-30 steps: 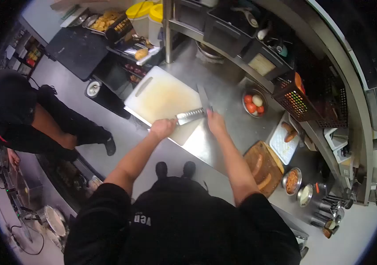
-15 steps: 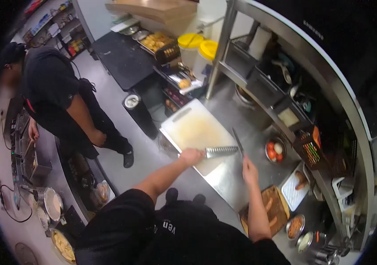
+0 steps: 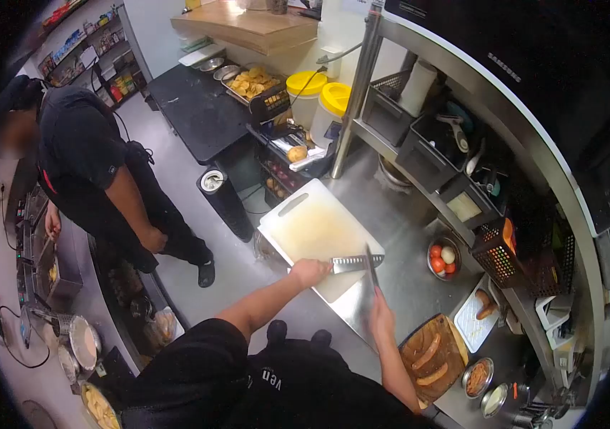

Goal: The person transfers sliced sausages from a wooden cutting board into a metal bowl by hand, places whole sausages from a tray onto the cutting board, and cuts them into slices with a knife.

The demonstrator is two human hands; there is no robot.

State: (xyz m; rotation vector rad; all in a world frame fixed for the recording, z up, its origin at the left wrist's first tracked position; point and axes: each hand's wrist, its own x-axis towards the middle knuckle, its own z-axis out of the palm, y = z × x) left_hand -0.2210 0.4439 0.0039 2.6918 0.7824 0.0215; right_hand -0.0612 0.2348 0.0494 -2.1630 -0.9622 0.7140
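Observation:
In the head view my left hand (image 3: 310,272) is closed round the handle of a broad chef's knife (image 3: 351,264), whose blade has a row of dimples and points right over the white cutting board (image 3: 319,214). My right hand (image 3: 382,314) grips a narrow, dark-bladed knife (image 3: 370,266), tip pointing away from me. The two blades cross near the broad one's tip; whether they touch I cannot tell. Below them lie the board's right edge and the steel counter (image 3: 405,236). The handles are mostly hidden in my fists.
To the right are a bowl of tomatoes (image 3: 436,265), a wooden board (image 3: 419,343) with sausages, a white tray (image 3: 470,325) and small bowls. A metal shelf (image 3: 419,150) with black bins overhangs the counter. Another person (image 3: 83,143) stands on the left by the fryers; a black bin (image 3: 225,204) stands on the floor.
My right hand has moved left and slightly nearer to me, bringing its narrow blade across the broad knife. The broad knife stays almost still, and the view has shifted slightly.

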